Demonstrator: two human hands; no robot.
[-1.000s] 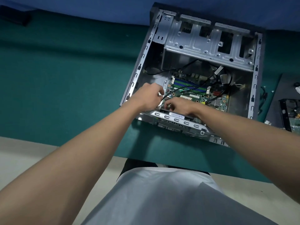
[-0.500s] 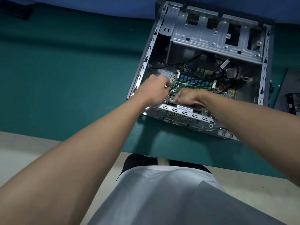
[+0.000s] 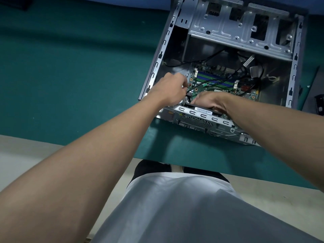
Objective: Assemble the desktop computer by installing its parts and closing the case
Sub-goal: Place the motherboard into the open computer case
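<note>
The open grey computer case point(image 3: 154, 71) lies flat on the green mat, its green motherboard point(image 3: 215, 79) showing inside. Both my hands reach into the near left corner of the case. My left hand point(image 3: 171, 90) is closed, its fingertips pinching a thin black cable point(image 3: 188, 95) beside the board. My right hand point(image 3: 212, 101) grips a black part with a white label point(image 3: 203, 109), which sits just inside the case's near wall. My fingers hide most of that part.
A silver drive cage point(image 3: 228, 28) spans the far end of the case, with loose black wires point(image 3: 215, 55) below it. Dark parts point(image 3: 319, 106) lie at the right edge. The green mat point(image 3: 70, 67) ends at a beige table edge point(image 3: 26, 148) near my body.
My head has shifted, so the case sits higher and further right in view. Both hands stay at the same corner, and the right hand has settled lower onto the black part.
</note>
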